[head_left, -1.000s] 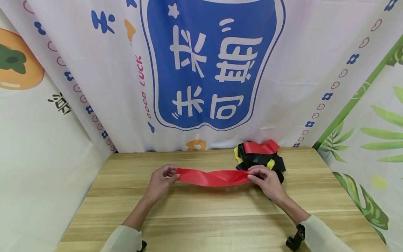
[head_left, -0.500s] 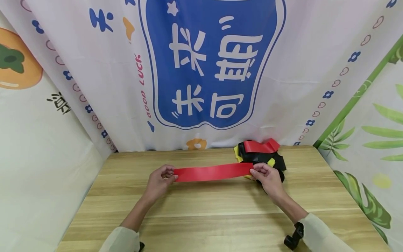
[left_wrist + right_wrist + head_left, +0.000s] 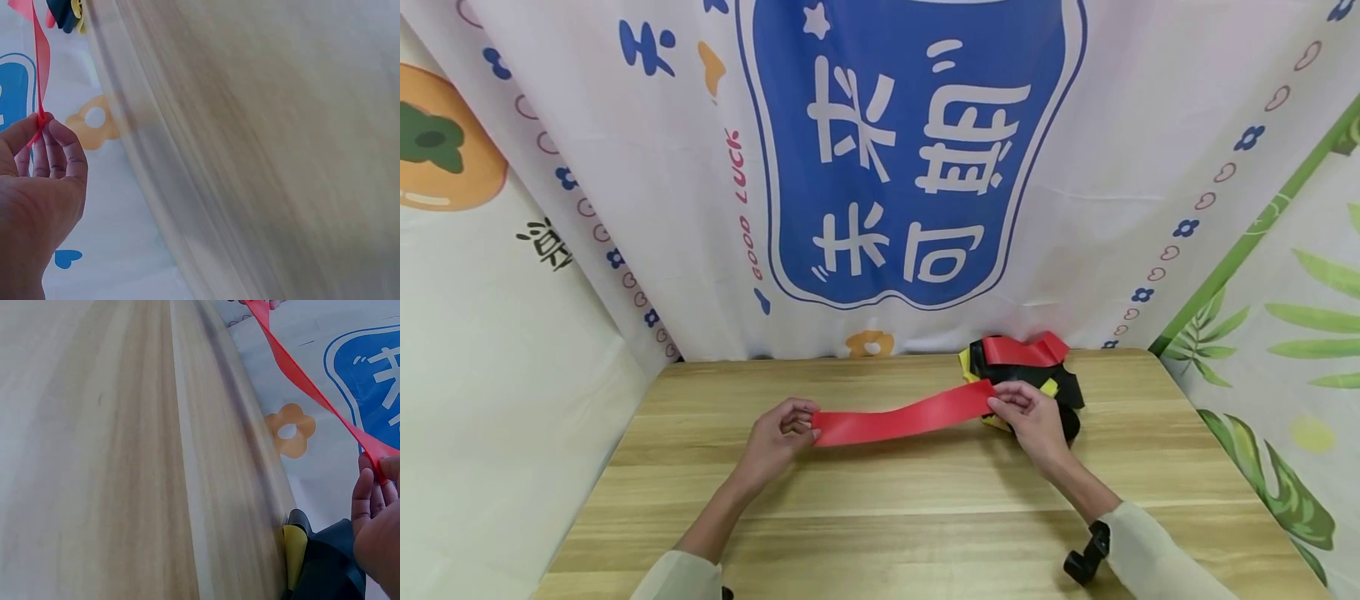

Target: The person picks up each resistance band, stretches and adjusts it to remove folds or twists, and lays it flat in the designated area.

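A flat red strip (image 3: 901, 419) hangs between my two hands above the table, sagging a little in the middle. Its left end is pinched between the thumb and fingers of my left hand (image 3: 777, 437). My right hand (image 3: 1033, 422) pinches the other end, which sits higher, so the strip slants up to the right. In the left wrist view the strip (image 3: 42, 59) appears nearly edge-on, running up from the fingertips. The right wrist view has the strip (image 3: 300, 378) stretching away to the far hand. What the strip is made of cannot be told for sure.
Behind my right hand, a heap of black, yellow and red pieces (image 3: 1026, 377) lies at the table's back edge, partly hidden by that hand. The wooden table (image 3: 880, 517) meets a printed white curtain (image 3: 700, 325) at the back. Printed cloth also stands on both sides.
The strip was twisted in the middle a second ago, then was drawn out flat and fairly level. Now it sags and tilts, its left end lower, with the right hand slightly inward.
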A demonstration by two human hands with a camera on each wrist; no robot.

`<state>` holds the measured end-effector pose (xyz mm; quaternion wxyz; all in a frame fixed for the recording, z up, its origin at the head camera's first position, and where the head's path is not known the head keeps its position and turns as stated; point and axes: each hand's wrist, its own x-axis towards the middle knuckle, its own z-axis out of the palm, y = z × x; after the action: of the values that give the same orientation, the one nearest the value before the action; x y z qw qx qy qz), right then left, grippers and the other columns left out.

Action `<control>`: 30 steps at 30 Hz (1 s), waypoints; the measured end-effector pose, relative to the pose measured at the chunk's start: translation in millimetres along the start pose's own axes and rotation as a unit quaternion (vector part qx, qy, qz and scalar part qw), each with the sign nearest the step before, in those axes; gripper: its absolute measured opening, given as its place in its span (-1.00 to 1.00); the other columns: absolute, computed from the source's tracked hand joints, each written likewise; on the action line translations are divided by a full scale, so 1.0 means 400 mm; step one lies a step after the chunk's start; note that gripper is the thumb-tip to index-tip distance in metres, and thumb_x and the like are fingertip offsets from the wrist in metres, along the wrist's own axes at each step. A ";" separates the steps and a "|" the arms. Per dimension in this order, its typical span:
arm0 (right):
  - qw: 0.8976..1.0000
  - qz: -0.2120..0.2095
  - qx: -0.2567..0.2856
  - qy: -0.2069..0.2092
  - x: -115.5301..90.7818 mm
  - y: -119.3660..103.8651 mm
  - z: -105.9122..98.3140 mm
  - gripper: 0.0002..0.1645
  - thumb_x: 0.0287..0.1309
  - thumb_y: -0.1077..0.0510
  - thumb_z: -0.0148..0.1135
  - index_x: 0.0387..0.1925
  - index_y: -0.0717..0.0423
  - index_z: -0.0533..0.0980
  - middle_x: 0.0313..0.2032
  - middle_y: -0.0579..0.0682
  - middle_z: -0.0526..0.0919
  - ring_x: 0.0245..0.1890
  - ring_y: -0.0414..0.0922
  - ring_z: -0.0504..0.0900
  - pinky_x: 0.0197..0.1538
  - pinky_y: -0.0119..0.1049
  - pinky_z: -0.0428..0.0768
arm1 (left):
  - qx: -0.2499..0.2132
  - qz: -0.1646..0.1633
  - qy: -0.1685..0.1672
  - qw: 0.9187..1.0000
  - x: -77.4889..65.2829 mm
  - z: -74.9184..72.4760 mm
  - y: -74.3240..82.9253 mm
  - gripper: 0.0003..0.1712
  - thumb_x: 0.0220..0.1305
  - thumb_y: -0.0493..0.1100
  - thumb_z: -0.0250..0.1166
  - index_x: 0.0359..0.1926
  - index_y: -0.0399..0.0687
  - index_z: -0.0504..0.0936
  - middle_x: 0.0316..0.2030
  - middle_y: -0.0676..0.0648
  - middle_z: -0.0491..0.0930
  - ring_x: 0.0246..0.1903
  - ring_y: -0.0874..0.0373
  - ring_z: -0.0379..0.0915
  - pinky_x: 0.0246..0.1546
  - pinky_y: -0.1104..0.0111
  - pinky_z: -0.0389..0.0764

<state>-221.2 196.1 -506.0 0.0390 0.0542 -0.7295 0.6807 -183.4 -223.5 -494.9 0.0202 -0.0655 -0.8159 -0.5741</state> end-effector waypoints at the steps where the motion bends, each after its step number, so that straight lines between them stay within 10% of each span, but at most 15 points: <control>1: 1.000 -0.005 0.002 0.000 0.002 0.000 0.002 -0.63 0.34 0.23 0.44 0.09 0.35 0.60 -0.23 -0.04 0.76 -0.22 -0.17 0.76 -0.08 -0.24 0.79 | -0.001 0.003 -0.004 1.000 -0.002 -0.002 -0.001 -0.64 0.28 -0.46 0.44 0.09 -0.28 0.66 -0.08 -0.23 0.72 -0.16 0.03 0.65 -0.14 0.42 0.69; 17: 0.996 -0.056 -0.066 -0.025 0.037 0.003 0.049 -0.83 0.35 0.27 0.42 -0.07 0.23 0.75 -0.14 0.21 0.78 -0.29 0.21 0.72 -0.17 -0.19 0.79 | 0.041 -0.024 -0.056 0.997 -0.058 -0.045 -0.005 -0.74 0.30 -0.40 0.43 -0.02 -0.11 0.81 -0.01 -0.15 0.74 -0.19 0.06 0.62 -0.22 0.36 0.67; 30: 0.995 -0.081 -0.048 -0.030 0.069 0.001 0.108 -0.68 0.24 0.22 0.53 0.01 0.22 0.73 -0.08 0.23 0.78 -0.30 -0.20 0.72 -0.27 -0.45 0.67 | 0.025 -0.020 -0.043 0.999 -0.098 -0.070 -0.020 -0.85 0.36 -0.24 0.47 -0.08 -0.14 0.83 -0.10 -0.15 0.77 -0.24 0.23 0.69 -0.21 0.38 0.73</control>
<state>-248.1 152.3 -506.0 0.0748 0.1319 -0.7556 0.6373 -146.9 -255.9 -497.1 -0.0250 -0.0735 -0.8315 -0.5500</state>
